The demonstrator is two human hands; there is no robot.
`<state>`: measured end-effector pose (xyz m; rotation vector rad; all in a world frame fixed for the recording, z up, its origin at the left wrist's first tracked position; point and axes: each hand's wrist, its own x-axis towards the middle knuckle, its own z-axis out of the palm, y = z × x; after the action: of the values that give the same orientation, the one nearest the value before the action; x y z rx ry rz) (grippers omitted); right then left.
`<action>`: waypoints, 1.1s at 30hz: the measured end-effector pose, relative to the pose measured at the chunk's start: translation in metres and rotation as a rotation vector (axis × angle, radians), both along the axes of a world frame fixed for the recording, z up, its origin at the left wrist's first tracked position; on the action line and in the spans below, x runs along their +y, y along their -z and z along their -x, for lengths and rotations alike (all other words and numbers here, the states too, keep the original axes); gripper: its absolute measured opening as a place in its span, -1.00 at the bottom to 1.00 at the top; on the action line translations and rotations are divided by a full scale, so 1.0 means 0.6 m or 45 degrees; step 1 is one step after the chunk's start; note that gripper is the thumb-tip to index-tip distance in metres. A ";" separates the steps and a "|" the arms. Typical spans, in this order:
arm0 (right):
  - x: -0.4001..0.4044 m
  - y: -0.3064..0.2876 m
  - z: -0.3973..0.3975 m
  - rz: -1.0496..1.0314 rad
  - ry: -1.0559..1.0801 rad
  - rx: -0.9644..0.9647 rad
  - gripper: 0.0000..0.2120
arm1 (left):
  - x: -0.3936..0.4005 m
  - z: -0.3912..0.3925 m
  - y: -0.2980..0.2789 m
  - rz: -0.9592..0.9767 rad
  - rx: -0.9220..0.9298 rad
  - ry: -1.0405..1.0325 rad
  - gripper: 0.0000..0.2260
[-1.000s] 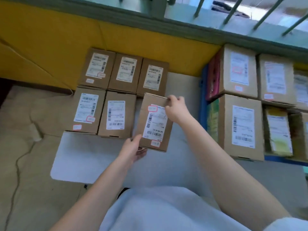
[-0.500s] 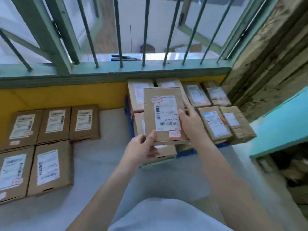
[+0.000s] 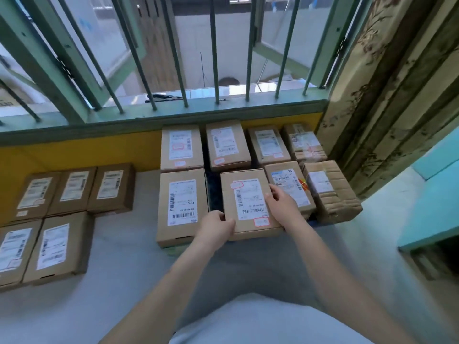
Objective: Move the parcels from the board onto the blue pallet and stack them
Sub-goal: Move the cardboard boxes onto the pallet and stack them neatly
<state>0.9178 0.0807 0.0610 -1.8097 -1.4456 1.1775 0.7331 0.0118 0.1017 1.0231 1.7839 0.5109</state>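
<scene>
A brown cardboard parcel [image 3: 244, 192] with a white barcode label sits in the front row of the stack on the pallet, between two other parcels. My left hand [image 3: 216, 225] grips its near left corner. My right hand [image 3: 282, 203] lies on its right edge. Several more labelled parcels [image 3: 182, 147] fill the pallet in two rows under the window. The blue pallet [image 3: 313, 222] shows only as a thin strip below the right parcels. Several parcels [image 3: 111, 188] still lie on the white board [image 3: 119, 249] at the left.
A yellow wall [image 3: 74, 152] and a barred green window frame [image 3: 173, 117] run behind the parcels. A turquoise ledge [image 3: 432, 219] juts in at the right, next to a patterned wall. A dark gap [image 3: 213, 192] lies between the held parcel and its left neighbour.
I have carried the parcel from the board to the right and lowered it into the pallet's front row. Both hands remain on it. The view has swung right and up.
</scene>
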 end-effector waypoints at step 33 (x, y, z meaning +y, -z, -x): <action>0.046 -0.149 0.337 -0.517 -0.297 0.057 -0.57 | -0.010 0.328 -0.065 -0.496 0.336 -0.720 -0.60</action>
<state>0.7156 0.1081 0.1504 -1.3603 -1.7569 0.9361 0.5361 0.0059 0.1410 0.8569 2.2762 1.1509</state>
